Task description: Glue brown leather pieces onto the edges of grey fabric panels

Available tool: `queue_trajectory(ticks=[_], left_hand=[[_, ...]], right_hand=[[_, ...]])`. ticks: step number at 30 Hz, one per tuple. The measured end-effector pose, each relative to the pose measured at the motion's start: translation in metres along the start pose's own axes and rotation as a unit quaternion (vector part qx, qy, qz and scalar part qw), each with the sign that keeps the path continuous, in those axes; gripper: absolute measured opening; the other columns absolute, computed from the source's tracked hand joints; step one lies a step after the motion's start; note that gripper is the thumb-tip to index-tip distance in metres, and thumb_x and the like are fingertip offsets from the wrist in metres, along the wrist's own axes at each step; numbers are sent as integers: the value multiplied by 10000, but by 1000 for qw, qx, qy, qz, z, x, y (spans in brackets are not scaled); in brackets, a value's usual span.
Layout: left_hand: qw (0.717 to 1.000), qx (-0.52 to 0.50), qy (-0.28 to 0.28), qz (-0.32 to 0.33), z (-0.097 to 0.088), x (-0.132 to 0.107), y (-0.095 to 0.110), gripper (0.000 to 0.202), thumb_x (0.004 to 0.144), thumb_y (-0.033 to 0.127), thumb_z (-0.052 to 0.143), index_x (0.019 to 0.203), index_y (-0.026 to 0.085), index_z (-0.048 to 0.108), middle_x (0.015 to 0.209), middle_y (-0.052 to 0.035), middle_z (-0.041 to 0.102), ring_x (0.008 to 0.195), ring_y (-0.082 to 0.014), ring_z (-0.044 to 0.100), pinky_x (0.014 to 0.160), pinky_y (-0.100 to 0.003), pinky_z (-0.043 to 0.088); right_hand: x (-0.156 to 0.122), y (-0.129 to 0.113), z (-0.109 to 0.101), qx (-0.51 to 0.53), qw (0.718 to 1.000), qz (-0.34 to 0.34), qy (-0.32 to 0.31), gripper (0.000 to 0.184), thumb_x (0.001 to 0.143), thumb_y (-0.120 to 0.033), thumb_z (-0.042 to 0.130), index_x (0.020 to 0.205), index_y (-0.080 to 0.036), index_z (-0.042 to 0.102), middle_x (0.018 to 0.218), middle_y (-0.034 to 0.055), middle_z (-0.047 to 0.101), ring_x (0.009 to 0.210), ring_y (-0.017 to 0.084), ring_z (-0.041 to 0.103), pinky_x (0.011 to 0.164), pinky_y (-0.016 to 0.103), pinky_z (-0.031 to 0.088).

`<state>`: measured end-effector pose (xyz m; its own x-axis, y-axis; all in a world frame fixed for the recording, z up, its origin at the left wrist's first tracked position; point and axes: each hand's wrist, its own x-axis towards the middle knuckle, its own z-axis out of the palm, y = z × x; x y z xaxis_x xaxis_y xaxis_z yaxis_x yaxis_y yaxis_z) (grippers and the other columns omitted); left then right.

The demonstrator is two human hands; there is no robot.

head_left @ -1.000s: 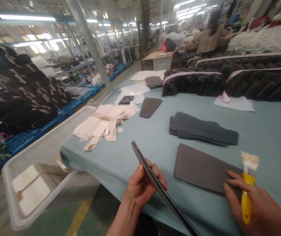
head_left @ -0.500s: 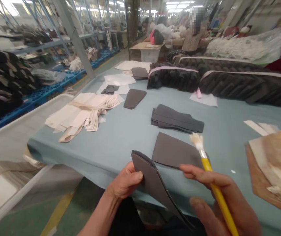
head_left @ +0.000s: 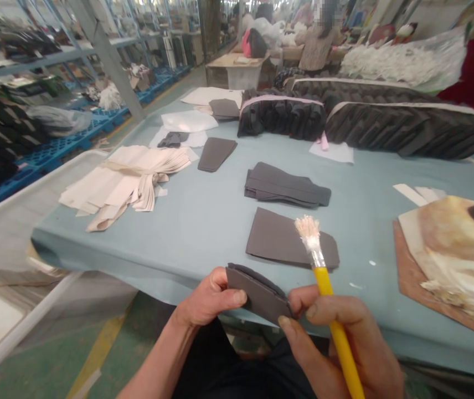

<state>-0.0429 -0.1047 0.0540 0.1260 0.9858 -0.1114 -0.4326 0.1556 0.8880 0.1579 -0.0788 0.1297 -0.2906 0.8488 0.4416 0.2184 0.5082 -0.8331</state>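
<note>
My left hand grips the left end of a dark grey fabric piece, thumb on the near face. The piece is folded or layered along its top edge and is held above the table's near edge. My right hand holds a brush with a yellow handle, its pale, clotted bristles pointing up and away. Thumb and fingertips of this same hand pinch the right end of the fabric piece. Just beyond lies a flat dark grey piece, and behind it a stack of dark grey pieces.
The table has a blue-green cover. Cream strips lie bundled at left, and rows of dark bundled fabric line the back. At right, a stained cloth lies on a brown board. A person is in the background.
My right hand has moved left and in, its fingertips now closing on the fabric piece's right end. The piece has swung up from hanging down to nearer level. The view has shifted slightly.
</note>
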Motion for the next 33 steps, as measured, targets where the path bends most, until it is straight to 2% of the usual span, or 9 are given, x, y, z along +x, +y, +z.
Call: queue_trajectory(ticks=[7,13,18,24,28,30,33], left_hand=[[999,36,-16,-1,7,0,8,582,807,681,849,953,119,875,925,-126,761,828,-210,648,766,-280,488],[999,42,-22,-7,14,-1,12,562,801,668,862,991,139,880,864,-90,737,805,-189,608,763,-266,481],[998,44,-31,-18,24,0,13,538,804,663,861,963,149,879,825,-66,728,756,-169,583,795,-273,505],[997,24,-60,-38,31,1,5,501,820,627,865,961,146,874,849,-77,757,767,-181,635,751,-261,516],[997,1,-70,-45,32,0,-7,476,849,612,848,946,147,873,835,-88,777,787,-190,682,771,-263,545],[997,-33,-55,-52,34,-1,-12,454,839,587,869,949,146,866,826,-84,783,768,-177,694,763,-249,561],[991,-118,18,-56,41,0,-19,404,795,499,935,954,139,846,820,-71,791,707,-146,699,699,-207,568]], right_hand=[[-9,8,-7,-17,1000,-11,17,220,991,-147,674,980,-279,498,909,21,689,771,186,712,692,315,625],[-11,11,-15,-14,1000,-17,18,226,981,-119,665,1003,-279,506,895,14,707,730,177,707,674,315,626],[-17,11,-17,-33,999,-5,37,211,995,-165,676,1025,-281,502,905,30,711,713,181,700,662,329,630],[-22,9,-19,-36,998,7,41,219,995,-152,665,1021,-278,487,942,27,707,762,160,705,696,293,630],[-20,12,-25,-25,999,-6,20,237,968,-149,682,1037,-275,494,963,-1,702,793,128,706,734,235,623],[-17,12,-28,-18,1000,-11,4,269,951,-135,693,1043,-277,484,956,-23,700,774,107,699,737,207,612],[-12,9,-31,16,1000,-2,-4,262,945,-132,689,1023,-272,482,927,-35,693,744,86,682,728,178,596]])
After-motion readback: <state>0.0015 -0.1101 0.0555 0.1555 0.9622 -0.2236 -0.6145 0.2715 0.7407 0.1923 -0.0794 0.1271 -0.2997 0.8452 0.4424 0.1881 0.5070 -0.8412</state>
